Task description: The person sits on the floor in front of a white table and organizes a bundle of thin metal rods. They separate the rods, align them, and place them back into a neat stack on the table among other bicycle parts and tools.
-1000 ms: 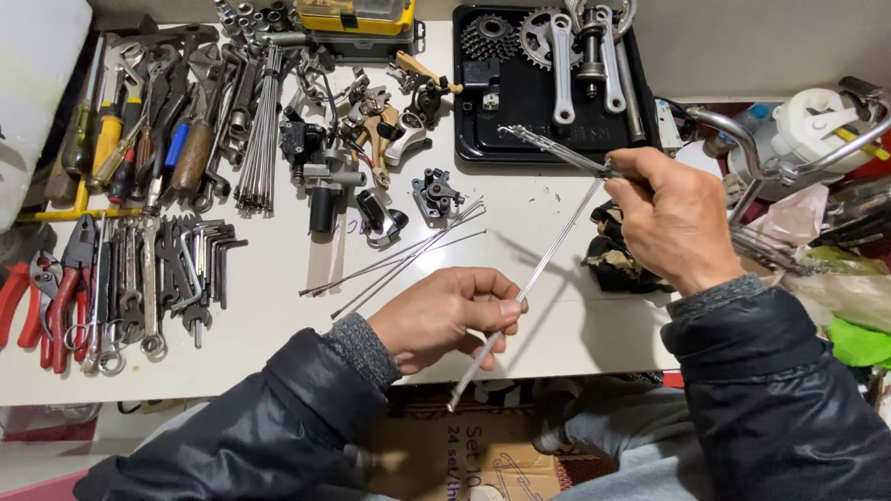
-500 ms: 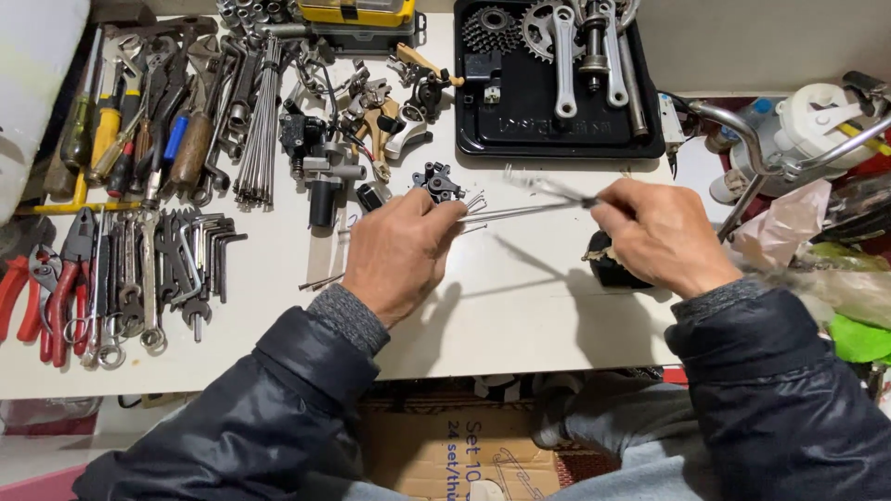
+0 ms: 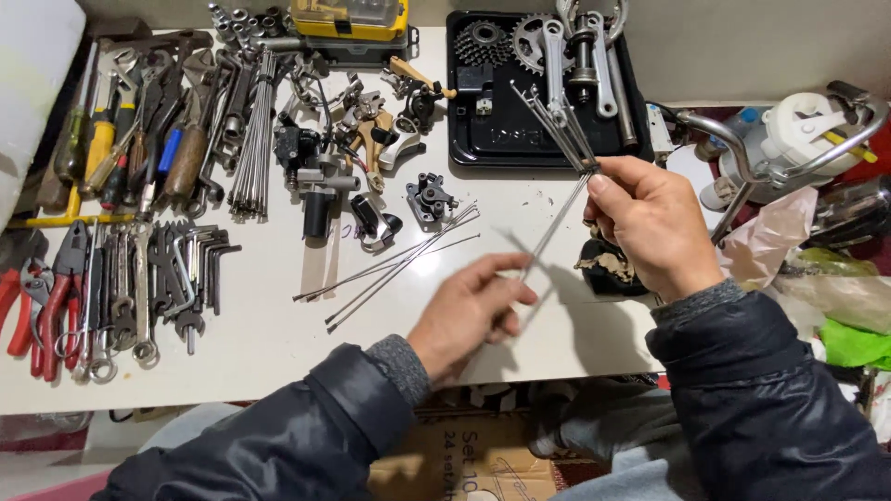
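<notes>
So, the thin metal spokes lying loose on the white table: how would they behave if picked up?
The loose spokes look long and very thin, so probably light and slightly springy. Being round, they may roll on the smooth table, and lying flat makes pinching one awkward.

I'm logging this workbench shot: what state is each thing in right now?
Right hand: shut on spoke bundle, raised above the table.
Left hand: pinching the bundle's lower end.
Loose spokes: lying flat on the table.
Black tray: holds sprockets and cranks.
Red pliers: lying untouched.
</notes>
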